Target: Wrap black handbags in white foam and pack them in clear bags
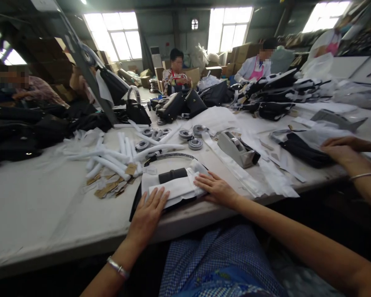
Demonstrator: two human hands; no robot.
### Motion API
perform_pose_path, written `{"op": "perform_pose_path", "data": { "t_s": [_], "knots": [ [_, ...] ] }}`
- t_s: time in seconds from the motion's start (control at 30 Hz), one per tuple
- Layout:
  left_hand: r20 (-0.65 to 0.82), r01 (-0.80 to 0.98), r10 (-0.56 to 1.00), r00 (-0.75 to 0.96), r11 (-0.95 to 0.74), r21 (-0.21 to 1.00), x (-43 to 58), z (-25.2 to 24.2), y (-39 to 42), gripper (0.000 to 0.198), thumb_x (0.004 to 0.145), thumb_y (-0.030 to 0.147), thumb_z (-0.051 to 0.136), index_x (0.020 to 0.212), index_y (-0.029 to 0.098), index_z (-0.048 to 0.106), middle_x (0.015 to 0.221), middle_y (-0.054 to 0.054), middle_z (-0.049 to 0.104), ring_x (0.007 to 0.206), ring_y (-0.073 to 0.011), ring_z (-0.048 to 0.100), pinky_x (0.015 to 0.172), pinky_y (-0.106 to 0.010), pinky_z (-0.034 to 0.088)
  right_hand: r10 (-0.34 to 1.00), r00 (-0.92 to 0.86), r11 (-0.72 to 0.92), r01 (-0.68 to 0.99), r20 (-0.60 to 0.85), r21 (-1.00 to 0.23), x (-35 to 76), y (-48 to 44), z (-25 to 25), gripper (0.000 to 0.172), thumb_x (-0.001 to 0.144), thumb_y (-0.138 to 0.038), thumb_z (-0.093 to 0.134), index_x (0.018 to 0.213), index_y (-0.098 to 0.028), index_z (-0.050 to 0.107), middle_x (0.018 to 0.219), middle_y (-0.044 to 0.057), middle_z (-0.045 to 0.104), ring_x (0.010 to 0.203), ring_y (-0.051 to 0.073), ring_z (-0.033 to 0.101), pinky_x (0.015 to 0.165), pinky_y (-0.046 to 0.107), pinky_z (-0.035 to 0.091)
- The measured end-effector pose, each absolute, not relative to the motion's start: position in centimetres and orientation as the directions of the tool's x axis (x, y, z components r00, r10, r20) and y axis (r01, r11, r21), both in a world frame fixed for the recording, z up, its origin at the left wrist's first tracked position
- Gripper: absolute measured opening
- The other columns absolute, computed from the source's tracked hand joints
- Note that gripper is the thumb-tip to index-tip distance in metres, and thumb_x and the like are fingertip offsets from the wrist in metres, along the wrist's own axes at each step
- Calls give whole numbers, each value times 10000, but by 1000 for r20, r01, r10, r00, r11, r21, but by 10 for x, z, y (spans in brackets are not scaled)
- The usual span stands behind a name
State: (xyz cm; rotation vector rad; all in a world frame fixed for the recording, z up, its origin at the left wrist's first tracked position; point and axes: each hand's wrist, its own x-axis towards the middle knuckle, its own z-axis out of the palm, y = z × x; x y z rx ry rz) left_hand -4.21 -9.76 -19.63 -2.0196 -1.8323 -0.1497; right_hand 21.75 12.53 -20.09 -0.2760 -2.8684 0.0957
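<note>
A black handbag [135, 203] lies flat at the table's front edge, its curved handle [170, 156] pointing away from me. White wrapping paper [173, 191] covers most of its upper face, and a black strap or flap [173, 175] shows across the paper. My left hand [148, 212] rests on the paper at the near left corner, fingers stretched out. On the right side of the bag, my right hand [215, 187] lies flat on the paper with its fingers spread. Neither hand grips anything.
White foam tubes [111, 159] and brown paper tags [111, 185] lie to the left. Beyond the bag are coiled straps [195, 143]; a tape dispenser [238, 149] stands to the right. A co-worker's hands [343, 148] touch another black bag [306, 149]. Bags are piled farther back.
</note>
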Motion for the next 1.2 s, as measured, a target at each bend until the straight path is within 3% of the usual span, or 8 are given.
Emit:
{"op": "perform_pose_path", "data": {
  "t_s": [0.13, 0.27, 0.4, 0.6, 0.83, 0.97, 1.07, 1.2],
  "knots": [
    [404, 985, 910, 86, -16, -174, -36, -214, -99, 577, 945, 148, 417, 1518, 192, 364, 1556, -87, 407, 1441, -274, 375, 1157, -475, 327, 279, -911, 956, 235, 303, -176, 220, 104, -193, 533, 908, -194, 609, 1432, -196, 511, 1490, 113, 505, 1426, 293, 397, 1210, 551, 216],
    [470, 993, 881, 57, -2, -118, -31, -223, -99, 578, 947, 209, 453, 1518, 192, 363, 1543, -97, 430, 1435, -275, 384, 1158, -471, 309, 542, -731, 797, 290, 414, -530, 226, 60, -194, 285, 971, -229, 486, 1159, -245, 699, 1232, 83, 697, 1189, 247, 616, 1072, 444, 453],
    [506, 997, 861, 58, -24, -73, -33, -227, -98, 605, 942, 264, 486, 1527, 202, 345, 1539, -105, 440, 1423, -286, 404, 1143, -473, 320, 843, -538, 181, 250, 19, -951, 215, 29, -204, 151, 885, -300, 586, 919, -219, 708, 903, 58, 739, 853, 233, 700, 820, 375, 564],
    [525, 998, 849, 63, -44, -48, -35, -229, -97, 672, 946, 388, 511, 1549, 193, 286, 1527, -127, 459, 1393, -310, 442, 1111, -481, 349, 855, -409, -442, -252, -319, -861, 179, 23, -205, 215, 625, -172, 676, 805, -198, 560, 685, -35, 564, 691, 136, 589, 733, 281, 517],
    [593, 999, 804, -43, 50, 6, -41, -233, -96, 729, 935, 317, 520, 1579, 238, 186, 1495, -130, 500, 1313, -323, 530, 1053, -476, 427, 897, -406, -346, -395, -176, -851, 155, 15, -198, 247, 636, -194, 717, 821, -211, 555, 844, -2, 657, 876, 176, 659, 852, 303, 523],
    [590, 999, 806, -47, 48, 13, -44, -233, -94, 729, 944, 189, 454, 1588, 255, 119, 1495, -122, 502, 1315, -300, 536, 1039, -451, 454, 832, -539, 90, -97, 129, -991, 183, 36, -197, 193, 769, -210, 665, 962, -215, 664, 1001, 42, 725, 974, 214, 688, 912, 356, 531],
    [582, 999, 812, -38, 33, 20, -43, -234, -91, 716, 941, 143, 414, 1587, 265, 130, 1494, -100, 508, 1327, -277, 528, 1058, -429, 447, 764, -542, 541, 245, 349, -805, 220, 68, -199, 197, 885, -184, 569, 1020, -227, 706, 1043, 55, 736, 1002, 210, 684, 952, 354, 518],
    [584, 995, 805, -101, 89, 49, -38, -234, -86, 727, 923, 127, 420, 1584, 269, 153, 1491, -85, 513, 1319, -266, 537, 1055, -414, 450, 723, -569, 688, 549, 392, -475, 250, 119, -199, 308, 961, -164, 482, 1186, -239, 680, 1265, 69, 675, 1186, 209, 616, 1041, 341, 472]
  ]
}}
